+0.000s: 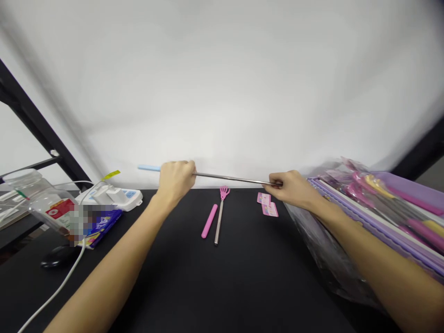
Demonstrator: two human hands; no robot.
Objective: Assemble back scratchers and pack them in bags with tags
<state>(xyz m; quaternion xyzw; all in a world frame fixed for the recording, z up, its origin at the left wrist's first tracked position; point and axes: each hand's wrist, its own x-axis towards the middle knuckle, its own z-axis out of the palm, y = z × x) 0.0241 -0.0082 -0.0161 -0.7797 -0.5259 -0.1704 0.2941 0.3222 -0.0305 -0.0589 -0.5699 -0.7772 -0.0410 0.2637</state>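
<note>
Stretched between both hands above the table is a long thin metal rod (pixel 232 178) with a light-blue handle (pixel 148 167), which looks like a telescopic back scratcher. My left hand (pixel 177 178) is closed around it by the handle. Closed fingers of my right hand (pixel 294 187) grip the other end and hide its tip. Below, on the black table, lies a back scratcher (pixel 219 222) with a pink hand-shaped head and a metal shaft. Next to it is a separate pink handle (pixel 209 221). Two small pink cards (pixel 269 209) overlap near my right hand.
At right, a purple bin (pixel 398 178) holds several wrapped pink and yellow back scratchers, with clear plastic bags beside it. On the left stand a transparent jar (pixel 45 203), a white power strip (pixel 128 199), a blue packet (pixel 104 229) and a white cable (pixel 65 280). A white wall (pixel 222 92) rises behind.
</note>
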